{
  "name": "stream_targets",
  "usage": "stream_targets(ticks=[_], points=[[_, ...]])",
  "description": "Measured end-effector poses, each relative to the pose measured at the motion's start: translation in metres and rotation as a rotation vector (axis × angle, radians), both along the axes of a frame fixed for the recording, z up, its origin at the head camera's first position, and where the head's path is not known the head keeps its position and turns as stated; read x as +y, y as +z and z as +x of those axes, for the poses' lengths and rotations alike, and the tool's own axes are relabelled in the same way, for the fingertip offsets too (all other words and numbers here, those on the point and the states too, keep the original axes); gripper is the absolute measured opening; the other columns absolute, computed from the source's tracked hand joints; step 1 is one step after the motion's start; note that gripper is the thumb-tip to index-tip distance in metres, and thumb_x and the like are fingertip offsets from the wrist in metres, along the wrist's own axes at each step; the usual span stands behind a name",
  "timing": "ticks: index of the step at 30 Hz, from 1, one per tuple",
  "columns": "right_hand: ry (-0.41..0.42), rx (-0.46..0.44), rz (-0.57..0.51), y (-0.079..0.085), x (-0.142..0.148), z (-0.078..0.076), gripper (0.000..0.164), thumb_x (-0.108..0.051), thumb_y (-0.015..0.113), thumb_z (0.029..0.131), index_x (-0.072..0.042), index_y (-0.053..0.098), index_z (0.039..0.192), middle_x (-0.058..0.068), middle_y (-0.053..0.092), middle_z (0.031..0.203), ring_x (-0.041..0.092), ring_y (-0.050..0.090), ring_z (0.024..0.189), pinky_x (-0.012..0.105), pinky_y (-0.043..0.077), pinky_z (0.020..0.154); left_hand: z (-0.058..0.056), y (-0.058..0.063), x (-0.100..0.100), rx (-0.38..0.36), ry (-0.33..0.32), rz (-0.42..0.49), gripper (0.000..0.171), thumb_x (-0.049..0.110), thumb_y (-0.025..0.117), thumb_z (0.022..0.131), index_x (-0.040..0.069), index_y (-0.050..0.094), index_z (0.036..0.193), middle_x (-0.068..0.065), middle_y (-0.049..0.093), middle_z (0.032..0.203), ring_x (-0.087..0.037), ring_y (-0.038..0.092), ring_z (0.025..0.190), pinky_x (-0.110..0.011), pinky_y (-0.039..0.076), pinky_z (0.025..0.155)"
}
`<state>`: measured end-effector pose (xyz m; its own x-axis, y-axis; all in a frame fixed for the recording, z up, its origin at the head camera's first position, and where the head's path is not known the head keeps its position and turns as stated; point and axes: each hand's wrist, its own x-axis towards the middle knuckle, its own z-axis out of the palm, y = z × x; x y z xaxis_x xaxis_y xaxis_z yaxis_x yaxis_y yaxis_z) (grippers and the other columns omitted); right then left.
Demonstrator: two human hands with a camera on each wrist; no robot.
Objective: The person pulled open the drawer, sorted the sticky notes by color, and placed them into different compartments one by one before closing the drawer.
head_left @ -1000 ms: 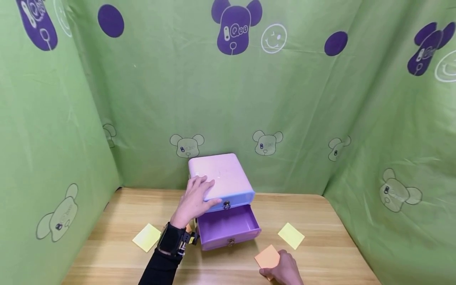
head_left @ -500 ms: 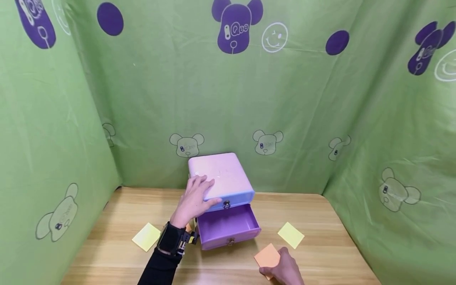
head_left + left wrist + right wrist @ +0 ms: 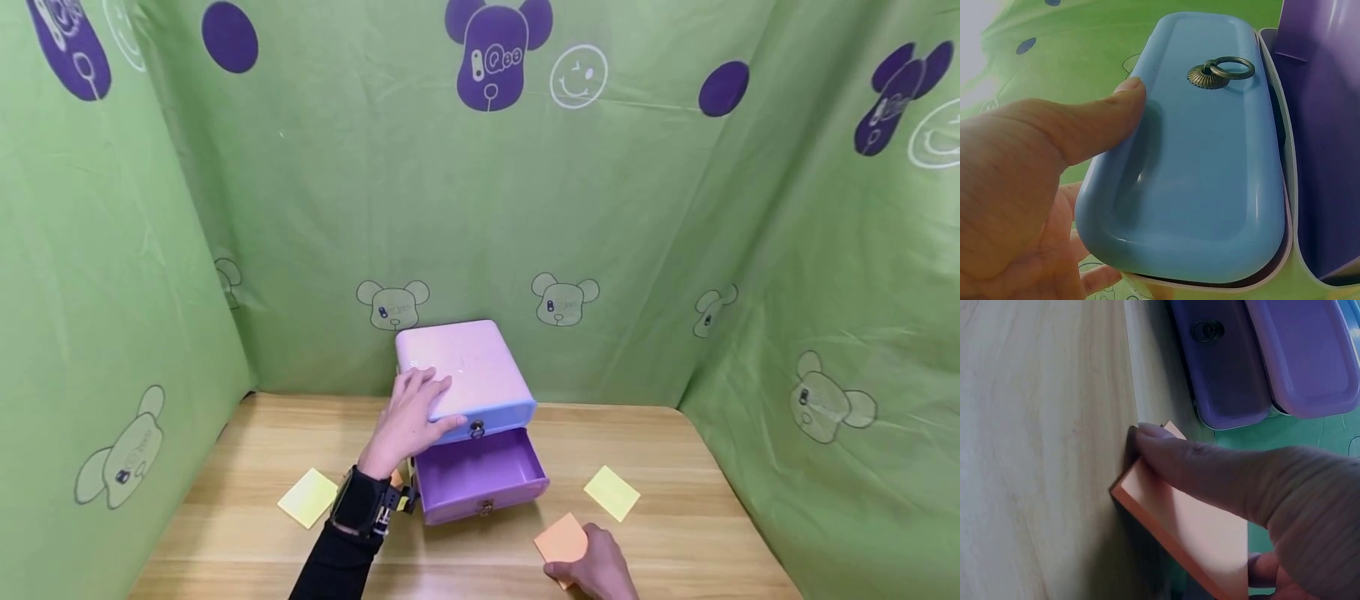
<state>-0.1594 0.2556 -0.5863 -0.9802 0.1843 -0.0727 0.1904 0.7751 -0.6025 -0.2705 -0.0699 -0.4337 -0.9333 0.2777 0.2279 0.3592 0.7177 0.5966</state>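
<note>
A small two-drawer box with a pink top (image 3: 480, 358) stands against the back cloth. Its upper drawer has a blue front (image 3: 1197, 156) with a brass ring pull (image 3: 1225, 72) and is pushed in. Below it, the purple drawer (image 3: 480, 471) is pulled out, with nothing inside. My left hand (image 3: 405, 425) rests on the box's left side, fingers spread over the top and thumb at the blue front's upper edge. At front right, my right hand (image 3: 596, 567) pinches an orange sticky note pad (image 3: 1194, 531) between thumb and fingers, close over the table.
Yellow sticky note pads lie on the wooden table (image 3: 675, 533), one (image 3: 308, 498) at left, another (image 3: 612, 493) right of the drawer. An orange item (image 3: 397, 480) shows partly behind the left wrist. Green printed cloth (image 3: 337, 183) encloses the back and sides.
</note>
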Motion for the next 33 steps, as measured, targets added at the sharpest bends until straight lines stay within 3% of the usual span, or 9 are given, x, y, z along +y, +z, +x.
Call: stream_targets(ticks=[5,11,16,18,22,25,28,33], points=[[-0.012,-0.025,0.011,0.001,-0.001,0.002,0.079,-0.028,0.099,0.054,0.006,0.057,0.11,0.011,0.065,0.086,0.022,0.059,0.076,0.032,0.049,0.064,0.0,-0.001,0.0,-0.014,0.001,-0.001,0.075,0.055,0.071,0.088,0.017,0.05,0.15,-0.012,0.036,0.164,-0.034,0.023,0.153,-0.077,0.037,0.108],[-0.04,-0.07,-0.047,0.003,-0.002,0.004,0.076,-0.028,0.098,0.056,0.0,0.048,0.106,0.013,0.064,0.086,0.024,0.061,0.077,0.031,0.047,0.063,0.001,-0.002,0.0,-0.026,0.006,0.007,0.075,0.055,0.071,0.088,0.018,0.05,0.15,-0.011,0.035,0.164,-0.033,0.023,0.153,-0.076,0.038,0.109],[-0.043,-0.048,-0.057,0.003,0.001,0.003,0.078,-0.028,0.096,0.064,0.009,0.051,0.116,0.025,0.068,0.097,0.035,0.066,0.087,0.045,0.056,0.073,0.001,0.0,0.0,0.0,0.002,0.009,0.074,0.054,0.072,0.089,0.017,0.051,0.149,-0.012,0.036,0.163,-0.034,0.024,0.152,-0.075,0.038,0.109],[-0.053,-0.036,-0.075,0.004,0.002,0.002,0.07,-0.026,0.093,0.07,0.012,0.056,0.116,0.024,0.069,0.096,0.034,0.066,0.087,0.044,0.056,0.075,0.001,0.0,0.0,-0.004,0.0,0.007,0.075,0.054,0.072,0.088,0.017,0.05,0.15,-0.012,0.035,0.164,-0.034,0.023,0.153,-0.075,0.037,0.11],[-0.09,-0.033,-0.203,0.004,0.005,0.004,0.036,-0.017,0.083,0.081,0.008,0.066,0.1,0.01,0.064,0.078,0.02,0.061,0.071,0.029,0.052,0.062,0.001,-0.002,0.0,-0.004,-0.005,0.003,0.075,0.054,0.072,0.088,0.017,0.05,0.15,-0.012,0.035,0.164,-0.034,0.023,0.153,-0.076,0.037,0.109],[-0.096,-0.048,-0.325,0.004,0.008,0.004,0.022,-0.011,0.075,0.087,0.007,0.066,0.096,0.004,0.059,0.072,0.016,0.06,0.061,0.026,0.055,0.052,0.0,-0.002,0.001,0.011,-0.01,-0.002,0.075,0.054,0.071,0.088,0.016,0.051,0.149,-0.014,0.036,0.163,-0.035,0.024,0.152,-0.075,0.037,0.109],[-0.088,-0.072,-0.426,0.006,0.012,0.002,0.023,-0.008,0.07,0.091,0.011,0.063,0.102,0.006,0.06,0.073,0.018,0.062,0.054,0.032,0.06,0.049,-0.001,-0.001,0.0,0.017,-0.011,-0.007,0.075,0.054,0.071,0.088,0.015,0.05,0.149,-0.014,0.036,0.163,-0.036,0.024,0.152,-0.075,0.037,0.11],[-0.084,-0.1,-0.489,0.015,0.018,-0.001,0.03,-0.01,0.069,0.093,0.015,0.061,0.109,0.01,0.068,0.078,0.019,0.066,0.057,0.032,0.062,0.054,-0.001,-0.001,0.0,0.01,-0.002,-0.006,0.074,0.054,0.071,0.089,0.016,0.051,0.149,-0.014,0.036,0.163,-0.036,0.024,0.153,-0.075,0.036,0.111]])
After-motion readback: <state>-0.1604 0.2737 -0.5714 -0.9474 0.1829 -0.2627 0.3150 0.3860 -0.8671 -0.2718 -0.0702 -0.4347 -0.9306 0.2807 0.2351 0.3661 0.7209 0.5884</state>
